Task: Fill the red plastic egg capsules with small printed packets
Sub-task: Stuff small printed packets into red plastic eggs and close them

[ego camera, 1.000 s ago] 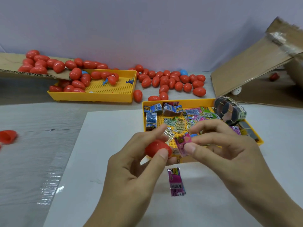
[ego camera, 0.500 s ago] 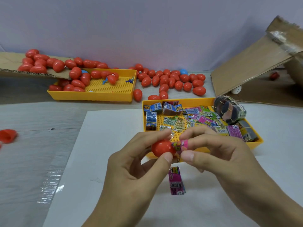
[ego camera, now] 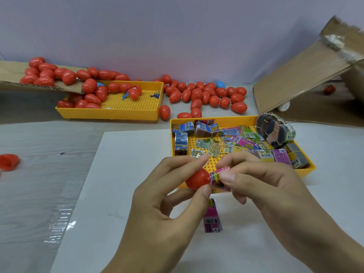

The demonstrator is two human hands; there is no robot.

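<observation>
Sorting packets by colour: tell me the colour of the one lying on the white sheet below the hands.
The packet is mostly pink, shown in the head view.

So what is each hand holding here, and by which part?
Left hand pinches a red capsule half by its rounded shell. Right hand grips a pink packet by its outer end.

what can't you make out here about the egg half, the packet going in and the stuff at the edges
Head view only:
- Open mouth of the red capsule half: hidden by the left hand and the packet.
- How far the packet is in: hidden by the right hand.
- Packet print: too small.
- Red piece at the left: partly cut off by the edge.
- Cardboard box: inside not shown.
</observation>
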